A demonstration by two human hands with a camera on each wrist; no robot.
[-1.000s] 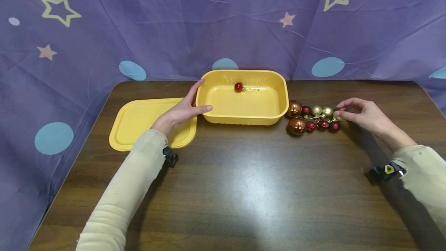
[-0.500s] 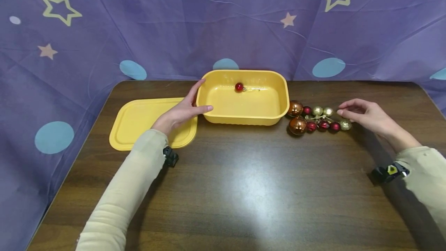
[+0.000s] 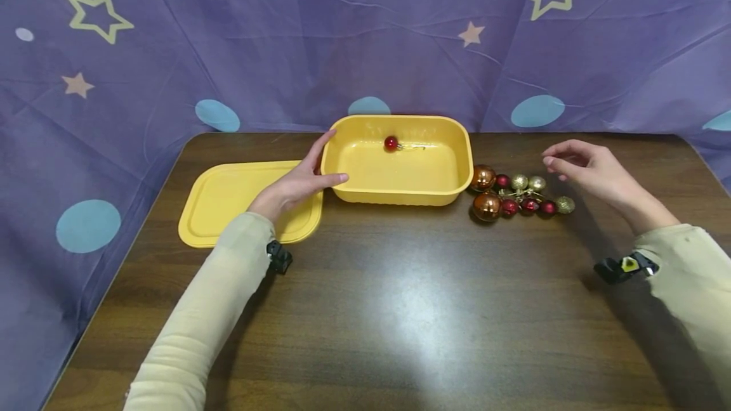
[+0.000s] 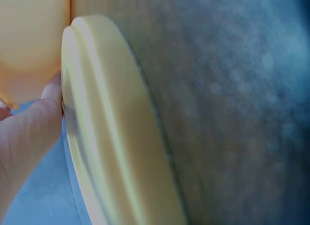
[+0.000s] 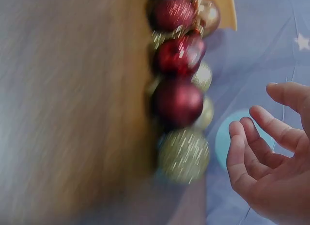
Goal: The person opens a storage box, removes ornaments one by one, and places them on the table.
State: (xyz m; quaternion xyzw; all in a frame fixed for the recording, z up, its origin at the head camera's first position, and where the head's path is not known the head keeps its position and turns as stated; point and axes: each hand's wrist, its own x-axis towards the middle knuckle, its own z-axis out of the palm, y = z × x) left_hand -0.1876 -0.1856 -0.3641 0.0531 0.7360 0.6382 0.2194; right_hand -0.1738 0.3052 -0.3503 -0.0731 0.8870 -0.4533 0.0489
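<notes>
My left hand (image 3: 292, 189) rests against the left end of a yellow plastic box (image 3: 400, 198), its thumb and forefinger spread along that end. Inside the box lies one small red bauble (image 3: 391, 143) with a gold string. Right of the box, two copper baubles (image 3: 487, 206) and several smaller ones sit in two rows. A glittery gold bauble (image 5: 184, 156) ends the near row, beside a dark red bauble (image 5: 178, 102). Above that right end hovers my right hand (image 3: 599, 173), fingers loosely bent and apart from the baubles; nothing shows between them in the right wrist view.
A yellow lid (image 3: 228, 202) lies flat on the brown wooden table (image 3: 365, 309), left of the box and partly under my left forearm. Behind the table's back edge hangs a purple cloth (image 3: 320, 37) with stars and dots.
The glittery gold bauble came to lie at the right end of the near row, and my right hand let go of it. That hand then rose and moved slightly left. My left hand stayed put.
</notes>
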